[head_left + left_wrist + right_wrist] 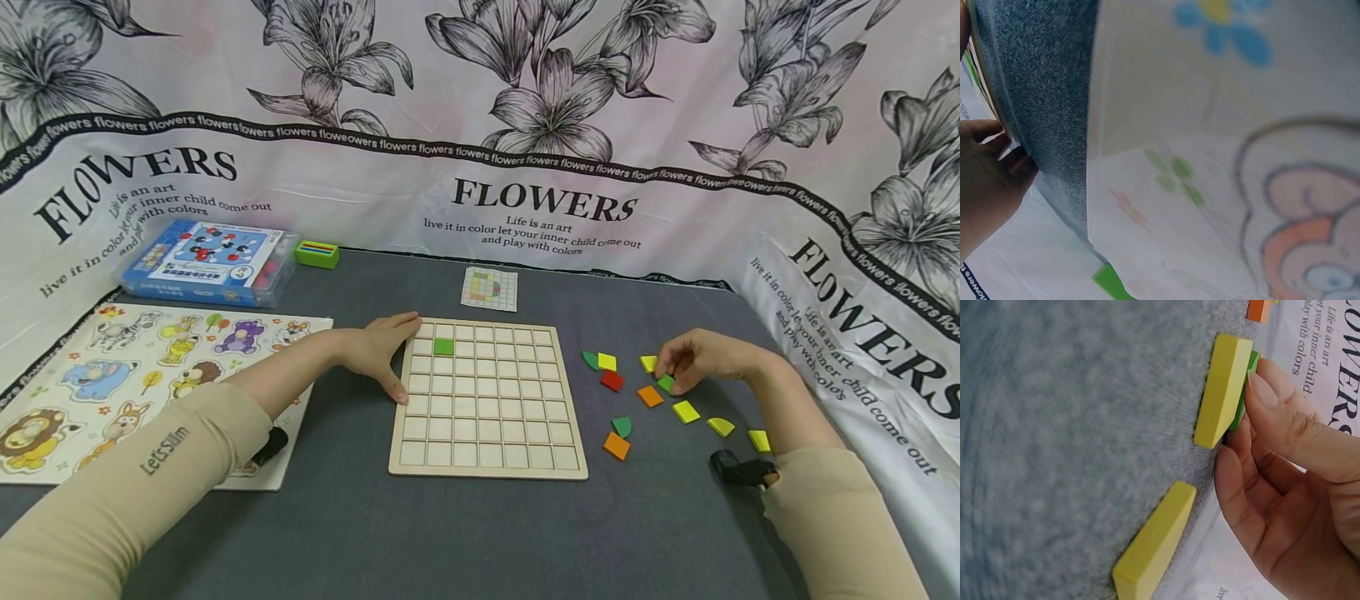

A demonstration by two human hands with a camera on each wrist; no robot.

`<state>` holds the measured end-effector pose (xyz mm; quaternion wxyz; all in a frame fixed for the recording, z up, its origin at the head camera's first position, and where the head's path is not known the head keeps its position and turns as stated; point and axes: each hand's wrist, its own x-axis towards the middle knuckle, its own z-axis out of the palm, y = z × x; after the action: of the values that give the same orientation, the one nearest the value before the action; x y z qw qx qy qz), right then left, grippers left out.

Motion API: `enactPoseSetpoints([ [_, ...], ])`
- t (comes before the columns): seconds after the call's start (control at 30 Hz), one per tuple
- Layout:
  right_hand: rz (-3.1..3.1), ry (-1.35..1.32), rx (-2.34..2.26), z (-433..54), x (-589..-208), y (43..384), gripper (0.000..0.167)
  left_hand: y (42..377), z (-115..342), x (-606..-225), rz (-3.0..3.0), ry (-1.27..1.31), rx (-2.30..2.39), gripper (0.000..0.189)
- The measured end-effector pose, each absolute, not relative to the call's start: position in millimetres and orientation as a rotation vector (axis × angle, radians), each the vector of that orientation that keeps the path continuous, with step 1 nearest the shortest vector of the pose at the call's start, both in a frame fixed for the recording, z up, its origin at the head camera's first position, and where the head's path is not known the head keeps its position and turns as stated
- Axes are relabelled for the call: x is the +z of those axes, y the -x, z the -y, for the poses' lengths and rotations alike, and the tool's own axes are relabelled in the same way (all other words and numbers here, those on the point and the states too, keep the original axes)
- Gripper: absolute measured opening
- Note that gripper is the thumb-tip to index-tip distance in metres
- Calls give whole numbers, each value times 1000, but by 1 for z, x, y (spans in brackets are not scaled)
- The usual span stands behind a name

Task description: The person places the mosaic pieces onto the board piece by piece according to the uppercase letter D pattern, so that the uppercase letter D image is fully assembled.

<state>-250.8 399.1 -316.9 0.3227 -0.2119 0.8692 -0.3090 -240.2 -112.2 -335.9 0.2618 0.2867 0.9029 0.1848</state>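
Note:
A wooden grid board (488,477) lies at the middle of the table, with a green square tile (444,347) in one of its upper left cells. My left hand (375,346) rests at the board's left edge, thumb and fingers spread along it. On the right, my right hand (708,358) pinches a green tile (666,383) between thumb and fingers, low over the table. The right wrist view shows this green tile (1244,394) partly behind a yellow tile (1222,390). Around that hand lie loose yellow, orange, red and green tiles, some square and some with a curved side.
A small printed pattern card (490,289) lies behind the board. To the left are an animal picture board (172,400), partly under my left arm, a boxed set (206,262) and a green block (317,255). A flower-printed cloth (405,200) hangs behind the table.

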Motion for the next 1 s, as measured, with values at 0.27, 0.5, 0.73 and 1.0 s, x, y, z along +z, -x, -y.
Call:
enactPoseSetpoints([
  [0.27, -2347, 452, -773, -396, -313, 252, 37, 241, 111, -335, -2444, -759, 504, 123],
  [0.5, -2345, 432, -744, -395, -311, 254, 36, 241, 110, -333, -2446, -760, 488, 122],
  [0.73, -2363, 473, -750, -377, -302, 258, 30, 242, 108, -329, -2463, -755, 448, 122],
  [1.0, -2352, 543, -843, -332, -295, 263, 31, 243, 108, -329, -2437, -782, 482, 124],
])
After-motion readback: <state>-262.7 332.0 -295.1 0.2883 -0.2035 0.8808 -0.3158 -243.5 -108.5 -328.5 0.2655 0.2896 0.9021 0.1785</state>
